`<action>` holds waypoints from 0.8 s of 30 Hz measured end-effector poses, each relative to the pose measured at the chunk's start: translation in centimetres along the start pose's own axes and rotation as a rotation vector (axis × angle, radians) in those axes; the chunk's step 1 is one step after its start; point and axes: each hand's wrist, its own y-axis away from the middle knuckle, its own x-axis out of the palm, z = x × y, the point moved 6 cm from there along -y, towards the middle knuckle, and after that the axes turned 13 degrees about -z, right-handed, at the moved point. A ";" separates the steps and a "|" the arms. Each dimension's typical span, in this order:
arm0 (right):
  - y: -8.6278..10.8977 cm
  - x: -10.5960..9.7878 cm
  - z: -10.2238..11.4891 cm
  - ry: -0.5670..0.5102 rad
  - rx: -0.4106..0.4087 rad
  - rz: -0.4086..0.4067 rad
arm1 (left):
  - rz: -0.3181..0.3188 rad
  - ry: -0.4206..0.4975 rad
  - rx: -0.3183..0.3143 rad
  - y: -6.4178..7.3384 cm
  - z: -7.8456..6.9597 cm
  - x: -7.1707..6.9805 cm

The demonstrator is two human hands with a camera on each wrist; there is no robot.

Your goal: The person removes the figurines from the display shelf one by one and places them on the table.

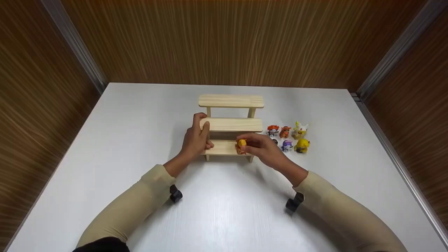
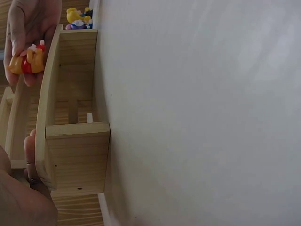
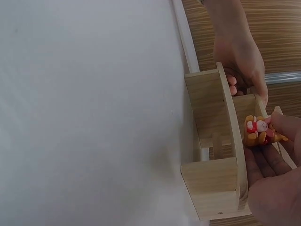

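A three-tier wooden display stand (image 1: 231, 124) is in the middle of the white table. My left hand (image 1: 195, 139) grips its left end at the middle tier, fingers curled around the edge. In my right hand (image 1: 265, 148), a small orange-yellow toy figurine (image 1: 241, 146) with red parts is pinched between thumb and fingers at the bottom tier's right part. The right wrist view shows the figurine (image 3: 257, 131) close over the board, with a small white-and-pink shape on its front. Whether its base touches the board, I cannot tell.
Right of the stand, several small toy figurines stand in two rows, among them a yellow one (image 1: 302, 145), a purple one (image 1: 287, 145) and a red-topped one (image 1: 273, 130). Wood-grain panels (image 1: 224, 42) enclose the table's back and sides.
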 end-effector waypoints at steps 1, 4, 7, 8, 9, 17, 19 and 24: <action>0.1 -0.1 0.0 -0.004 0.000 -0.001 | 0.001 0.002 -0.001 0.0 0.0 0.0; 0.3 -0.6 -0.2 -0.016 0.005 -0.004 | 0.001 -0.007 -0.001 0.0 0.1 0.0; 0.6 -1.0 -0.2 -0.023 0.009 -0.011 | -0.002 -0.016 0.004 0.0 0.1 0.0; 0.7 -1.2 -0.3 -0.026 0.011 -0.013 | -0.003 -0.019 0.007 -0.1 0.1 0.0; 0.7 -1.3 -0.3 -0.027 0.012 -0.016 | -0.004 -0.019 0.009 -0.1 0.2 0.0; 1.2 -2.6 -0.5 0.018 0.015 -0.052 | -0.011 -0.018 0.019 -0.2 0.2 0.0; 1.3 -2.9 -0.6 0.030 0.013 -0.055 | -0.011 -0.020 0.019 -0.2 0.2 0.0; 1.7 -3.7 -0.7 0.047 0.010 -0.062 | -0.008 -0.020 0.010 -0.1 0.2 0.0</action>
